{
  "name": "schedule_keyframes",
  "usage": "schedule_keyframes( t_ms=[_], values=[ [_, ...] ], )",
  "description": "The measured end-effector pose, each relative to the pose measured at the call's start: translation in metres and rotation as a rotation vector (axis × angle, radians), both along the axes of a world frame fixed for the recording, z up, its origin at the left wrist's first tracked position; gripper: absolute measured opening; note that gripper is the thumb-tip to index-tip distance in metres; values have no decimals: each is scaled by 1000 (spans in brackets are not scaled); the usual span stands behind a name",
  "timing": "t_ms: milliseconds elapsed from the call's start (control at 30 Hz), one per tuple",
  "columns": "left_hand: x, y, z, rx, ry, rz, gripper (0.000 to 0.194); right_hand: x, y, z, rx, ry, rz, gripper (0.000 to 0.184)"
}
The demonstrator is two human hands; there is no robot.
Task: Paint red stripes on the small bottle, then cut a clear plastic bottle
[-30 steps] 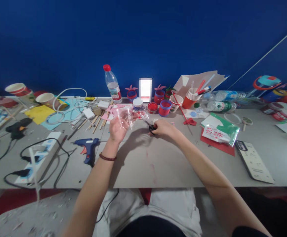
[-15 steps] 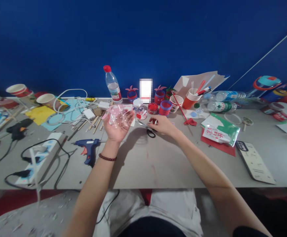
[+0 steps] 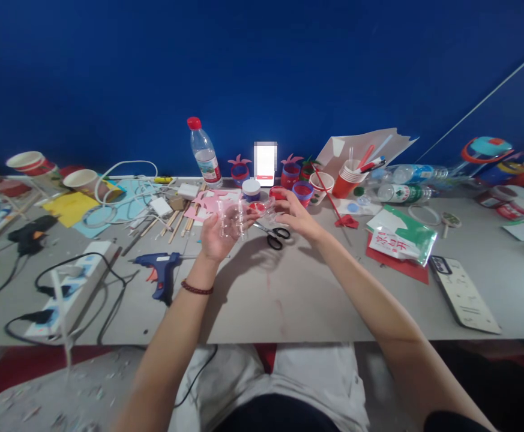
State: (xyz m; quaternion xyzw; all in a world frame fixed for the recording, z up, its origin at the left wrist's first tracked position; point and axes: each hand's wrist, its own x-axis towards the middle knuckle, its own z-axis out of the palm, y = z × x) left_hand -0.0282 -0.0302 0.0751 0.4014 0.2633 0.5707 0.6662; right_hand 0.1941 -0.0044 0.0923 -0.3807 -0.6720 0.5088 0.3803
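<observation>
My left hand (image 3: 219, 237) is wrapped around a clear, ridged plastic piece (image 3: 231, 219) that looks like a cut section of a bottle. Level with it, my right hand (image 3: 295, 216) bends its fingers around a smaller clear plastic piece (image 3: 269, 211), whose shape is hard to make out. Just below the right fingers lie black-handled scissors (image 3: 275, 240), blades pointing left. Behind the hands stand a white-lidded jar (image 3: 251, 190) and a small red container (image 3: 278, 193), partly covered by my right hand. Pink paper (image 3: 203, 206) lies behind my left hand.
A blue glue gun (image 3: 162, 270) and a power strip (image 3: 72, 288) with cables lie left. At the back stand a red-capped bottle (image 3: 205, 156), a phone with a lit screen (image 3: 265, 165) and paper cups (image 3: 349, 180). Another phone (image 3: 464, 294) lies right.
My right hand has come up and left from beside the scissors, now with a clear piece in its fingers. My left hand has turned its plastic piece and shifted slightly right.
</observation>
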Motion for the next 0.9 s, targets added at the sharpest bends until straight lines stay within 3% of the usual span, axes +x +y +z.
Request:
schedule_keyframes(
  t_ms=[100,267,467,900],
  values=[
    [0,0,-1,-21,16,-37,58,1,-3,3,105,-86,-48,68],
    [-1,2,-3,-16,35,-8,56,1,-6,6,234,-160,-71,40],
    [-2,2,0,13,20,73,59,4,-1,7,148,-111,-72,22],
    [1,0,-1,79,-55,31,50,-2,2,4,-114,48,-151,23]
  ],
)
